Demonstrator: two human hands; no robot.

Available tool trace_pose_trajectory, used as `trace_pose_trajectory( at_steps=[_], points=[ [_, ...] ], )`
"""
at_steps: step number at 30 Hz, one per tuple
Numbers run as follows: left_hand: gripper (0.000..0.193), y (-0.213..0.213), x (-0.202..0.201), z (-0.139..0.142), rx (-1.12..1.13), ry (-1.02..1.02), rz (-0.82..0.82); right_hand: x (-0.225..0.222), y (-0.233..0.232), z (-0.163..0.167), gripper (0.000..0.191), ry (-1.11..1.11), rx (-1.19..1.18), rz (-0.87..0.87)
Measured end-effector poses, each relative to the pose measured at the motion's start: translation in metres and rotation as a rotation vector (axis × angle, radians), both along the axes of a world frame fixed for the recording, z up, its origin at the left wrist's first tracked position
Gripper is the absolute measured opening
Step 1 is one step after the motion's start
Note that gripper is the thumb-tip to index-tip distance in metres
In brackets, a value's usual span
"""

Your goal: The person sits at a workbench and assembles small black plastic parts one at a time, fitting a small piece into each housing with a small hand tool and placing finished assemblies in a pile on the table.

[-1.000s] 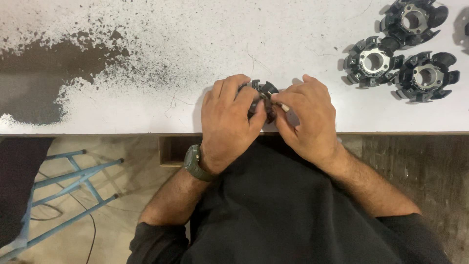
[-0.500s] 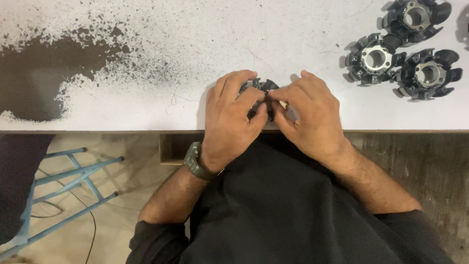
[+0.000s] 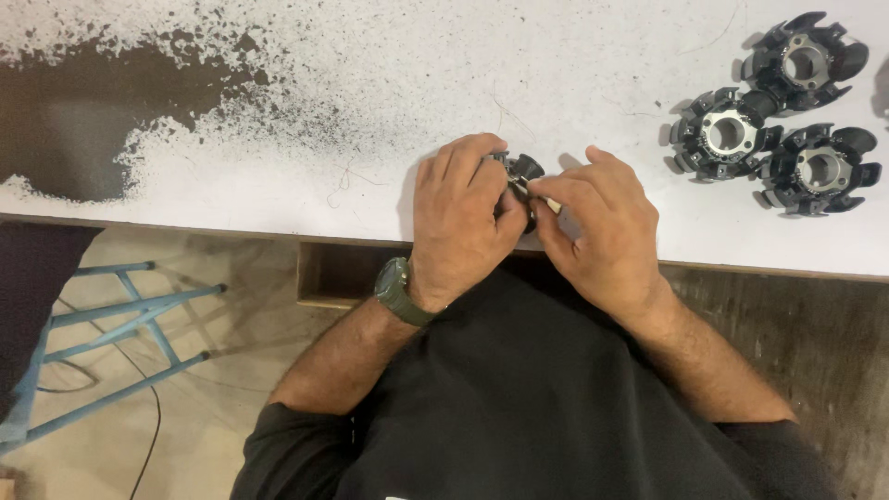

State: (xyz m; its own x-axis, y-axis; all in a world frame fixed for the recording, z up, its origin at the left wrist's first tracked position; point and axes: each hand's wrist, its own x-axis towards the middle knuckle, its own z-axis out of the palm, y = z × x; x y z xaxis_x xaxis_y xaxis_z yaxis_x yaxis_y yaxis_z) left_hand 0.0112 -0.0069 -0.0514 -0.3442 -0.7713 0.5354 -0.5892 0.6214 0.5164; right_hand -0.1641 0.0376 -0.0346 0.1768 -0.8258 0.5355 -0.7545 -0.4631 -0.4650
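Observation:
My left hand [image 3: 458, 222] wraps over a small black toothed plastic part [image 3: 521, 174] at the near edge of the white table [image 3: 278, 185]. Only the part's top rim shows between my hands. My right hand [image 3: 597, 227] pinches a thin pale strip [image 3: 546, 201] against the part's right side. Both hands touch each other over the part. A dark green watch sits on my left wrist.
Three more black toothed parts with metal bores lie at the far right: one [image 3: 804, 60], one [image 3: 725, 135] and one [image 3: 820, 170]. A worn dark patch [image 3: 83, 120] covers the table's left. A blue metal stool frame [image 3: 111, 324] stands on the floor below left.
My hands stay on the part and have shifted only slightly; my fingers have worked a little around its rim.

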Motion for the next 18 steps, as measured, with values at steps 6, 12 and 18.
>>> trace_pose_trajectory(
  at_steps=[6, 12, 18],
  points=[
    [0.016, 0.000, -0.001, 0.000, -0.019, 0.015, -0.013, 0.002, 0.000, 0.003, 0.026, 0.087, 0.003, -0.004],
    [0.018, -0.001, 0.011, 0.006, -0.008, 0.105, -0.015, 0.002, -0.001, 0.012, 0.024, 0.086, 0.010, 0.006],
    [0.017, -0.003, 0.011, 0.013, -0.032, 0.074, -0.002, 0.002, 0.000, 0.015, 0.025, 0.098, 0.031, 0.033]
  ],
)
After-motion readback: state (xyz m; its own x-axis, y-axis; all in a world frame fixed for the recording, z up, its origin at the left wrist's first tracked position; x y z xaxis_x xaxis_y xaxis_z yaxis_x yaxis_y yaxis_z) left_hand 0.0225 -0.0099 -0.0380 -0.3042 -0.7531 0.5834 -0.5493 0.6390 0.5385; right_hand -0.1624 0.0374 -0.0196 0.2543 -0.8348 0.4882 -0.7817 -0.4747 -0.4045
